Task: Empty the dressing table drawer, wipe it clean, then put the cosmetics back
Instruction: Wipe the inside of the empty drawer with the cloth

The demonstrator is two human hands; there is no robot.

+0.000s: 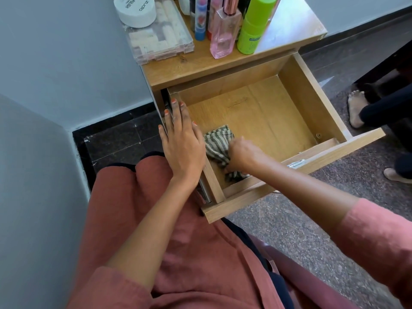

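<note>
The wooden drawer (312,103) of the dressing table is pulled out, and only a cloth lies inside it. My right hand (242,156) grips that bunched grey-and-white striped cloth (217,142) and holds it against the drawer floor at the near left corner. My left hand (181,139) rests flat with straight fingers on the drawer's left side wall. On the table top (178,70) stand the cosmetics: a white round jar (134,10), a clear plastic case (160,39), a pink perfume bottle (224,30), a green bottle (255,25) and a blue tube (200,18).
A grey wall stands to the left of the table. The floor is speckled stone with a dark skirting strip. Another person's bare foot (355,108) and dark trouser leg are at the right, beside dark furniture. My lap in pink cloth fills the foreground.
</note>
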